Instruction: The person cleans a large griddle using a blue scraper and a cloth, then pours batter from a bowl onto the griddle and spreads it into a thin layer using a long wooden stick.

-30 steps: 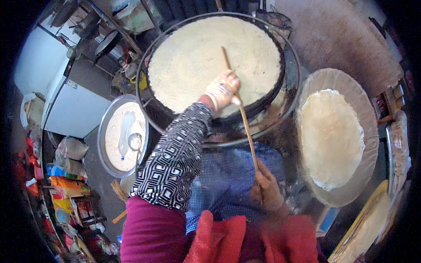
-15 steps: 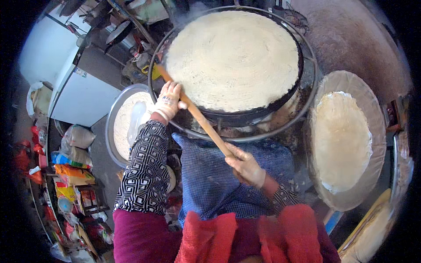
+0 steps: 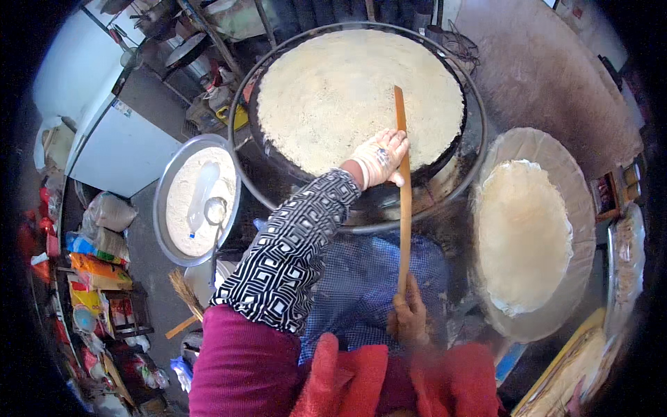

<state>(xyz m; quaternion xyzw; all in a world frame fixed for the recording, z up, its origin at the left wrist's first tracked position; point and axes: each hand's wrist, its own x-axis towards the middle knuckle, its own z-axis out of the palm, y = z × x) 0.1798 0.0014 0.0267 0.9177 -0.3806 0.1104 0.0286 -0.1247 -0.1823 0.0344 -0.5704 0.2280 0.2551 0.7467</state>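
Observation:
My left hand (image 3: 381, 158), in a whitish glove, grips a long flat wooden stick (image 3: 405, 222) around its upper middle, over the griddle's near edge. My right hand (image 3: 408, 311) is closed around the lower end, near my lap. The stick's far tip lies over a broad, pale, thin pancake (image 3: 333, 90), which covers most of the big round black griddle (image 3: 295, 172). Whether the tip touches the pancake I cannot tell. A metal ring (image 3: 235, 156) surrounds the griddle.
To the left stands a metal basin (image 3: 164, 235) of pale batter, with a ladle (image 3: 216, 210) and a clear plastic bottle (image 3: 202, 198) in it. Thin pancakes (image 3: 526, 236) lie on a round covered tray (image 3: 580, 274) to the right. A small broom (image 3: 185, 292) is below the basin.
The stick's far end has swung from the griddle's left edge to the right over the pancake. My left hand has moved right with it; my right hand has come lower, closer to me.

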